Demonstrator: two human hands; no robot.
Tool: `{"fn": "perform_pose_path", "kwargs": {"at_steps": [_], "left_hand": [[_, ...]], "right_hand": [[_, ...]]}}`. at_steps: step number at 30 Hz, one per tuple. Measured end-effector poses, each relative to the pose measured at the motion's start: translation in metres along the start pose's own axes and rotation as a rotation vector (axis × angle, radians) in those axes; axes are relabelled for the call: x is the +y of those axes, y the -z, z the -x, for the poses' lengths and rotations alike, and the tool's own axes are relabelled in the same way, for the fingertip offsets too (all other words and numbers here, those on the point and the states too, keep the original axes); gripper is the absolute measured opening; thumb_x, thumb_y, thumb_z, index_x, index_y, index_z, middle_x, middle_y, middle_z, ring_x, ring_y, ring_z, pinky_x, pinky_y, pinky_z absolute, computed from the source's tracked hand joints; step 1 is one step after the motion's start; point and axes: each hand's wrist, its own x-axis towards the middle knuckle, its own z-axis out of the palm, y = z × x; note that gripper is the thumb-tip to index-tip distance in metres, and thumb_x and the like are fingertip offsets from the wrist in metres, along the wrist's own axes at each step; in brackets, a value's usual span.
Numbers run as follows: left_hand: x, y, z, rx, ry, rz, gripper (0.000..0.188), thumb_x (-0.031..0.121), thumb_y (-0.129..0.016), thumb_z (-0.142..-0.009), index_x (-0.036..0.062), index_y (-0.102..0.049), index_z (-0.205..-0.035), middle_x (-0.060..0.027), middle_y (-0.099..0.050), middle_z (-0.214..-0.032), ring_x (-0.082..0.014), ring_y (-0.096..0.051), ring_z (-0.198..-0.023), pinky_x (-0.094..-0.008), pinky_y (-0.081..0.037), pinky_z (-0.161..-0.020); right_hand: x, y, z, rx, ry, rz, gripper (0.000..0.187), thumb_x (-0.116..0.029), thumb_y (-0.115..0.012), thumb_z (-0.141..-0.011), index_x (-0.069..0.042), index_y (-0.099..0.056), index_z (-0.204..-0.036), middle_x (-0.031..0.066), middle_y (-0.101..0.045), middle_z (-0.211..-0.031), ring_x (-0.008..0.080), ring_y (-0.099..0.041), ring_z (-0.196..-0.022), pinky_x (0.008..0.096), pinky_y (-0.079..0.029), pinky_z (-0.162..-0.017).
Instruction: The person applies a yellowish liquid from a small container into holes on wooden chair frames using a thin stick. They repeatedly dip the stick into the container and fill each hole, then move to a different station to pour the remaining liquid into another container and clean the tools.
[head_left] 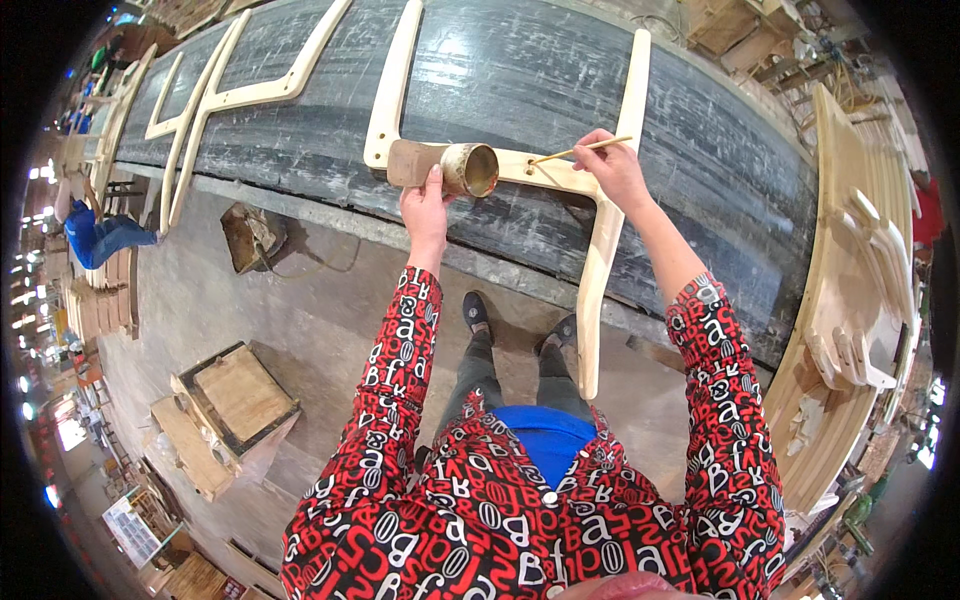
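My left hand [426, 212] grips a small round can [470, 169] by the flat brown piece [411, 163] at its side, thumb on top. The can's open mouth is tilted to the right, its rim is stained, and its contents are hard to make out. Between the closed fingers of my right hand [614, 172] is a thin stick [590, 149], its tip down at a hole in the crossbar of a pale wooden chair frame [597, 290]. That frame lies on a dark, scuffed workbench [500, 80], one curved leg reaching past the near edge.
More wooden frames [255, 92] lie farther left on the bench. Stacked wooden parts [845, 350] stand at the right. On the floor are a dirty container [252, 238] and a wooden box [240, 400]. A person in blue [95, 235] is at the far left.
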Motion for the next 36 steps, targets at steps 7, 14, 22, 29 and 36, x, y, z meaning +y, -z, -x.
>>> {"fn": "perform_pose_path", "kwargs": {"at_steps": [7, 14, 22, 29, 36], "left_hand": [[0.003, -0.001, 0.014, 0.018, 0.001, -0.030, 0.027, 0.020, -0.052, -0.091, -0.0015, -0.053, -0.109, -0.0080, -0.057, -0.102, -0.0164, -0.059, -0.087, -0.0321, -0.057, -0.068], [0.006, 0.004, 0.022, 0.038, -0.021, 0.042, 0.029, 0.021, -0.052, -0.092, -0.0024, -0.052, -0.109, -0.0086, -0.057, -0.101, -0.0149, -0.060, -0.084, -0.0288, -0.057, -0.067], [0.010, 0.000, 0.017, 0.068, -0.060, -0.063, 0.028, 0.022, -0.053, -0.091, -0.0029, -0.056, -0.102, -0.0075, -0.059, -0.095, -0.0126, -0.060, -0.079, -0.0277, -0.055, -0.065], [0.036, -0.043, 0.040, -0.012, -0.073, -0.034, 0.025, 0.021, -0.054, -0.091, -0.0024, -0.058, -0.100, -0.0060, -0.060, -0.091, -0.0124, -0.060, -0.078, -0.0275, -0.055, -0.065], [0.058, -0.084, 0.078, -0.071, -0.101, 0.012, 0.025, 0.021, -0.054, -0.091, -0.0005, -0.057, -0.102, -0.0054, -0.061, -0.094, -0.0128, -0.061, -0.080, -0.0280, -0.055, -0.068]], "right_hand": [[-0.037, -0.041, -0.039, -0.253, 0.325, 0.672, 0.026, -0.028, -0.055, -0.086, -0.002, -0.059, -0.086, 0.0168, -0.063, -0.076, 0.0343, -0.061, -0.071, 0.0426, -0.047, -0.063], [-0.040, -0.017, -0.052, -0.371, 0.370, 0.561, 0.016, -0.019, -0.056, -0.081, -0.004, -0.060, -0.080, 0.0154, -0.061, -0.074, 0.0351, -0.059, -0.072, 0.0418, -0.047, -0.064], [-0.051, 0.021, -0.017, -0.422, 0.418, 0.327, 0.008, -0.004, -0.058, -0.078, -0.004, -0.061, -0.085, 0.0098, -0.061, -0.082, 0.0260, -0.060, -0.075, 0.0331, -0.048, -0.067], [-0.059, 0.024, 0.030, -0.043, 0.147, -0.288, 0.012, -0.012, -0.057, -0.087, 0.000, -0.058, -0.090, 0.0051, -0.062, -0.079, 0.0095, -0.061, -0.076, 0.0223, -0.049, -0.069], [-0.031, 0.040, 0.057, 0.098, -0.321, -0.838, 0.016, -0.016, -0.056, -0.087, -0.001, -0.054, -0.086, 0.0101, -0.062, -0.079, 0.0155, -0.063, -0.066, 0.0264, -0.052, -0.059]]}}
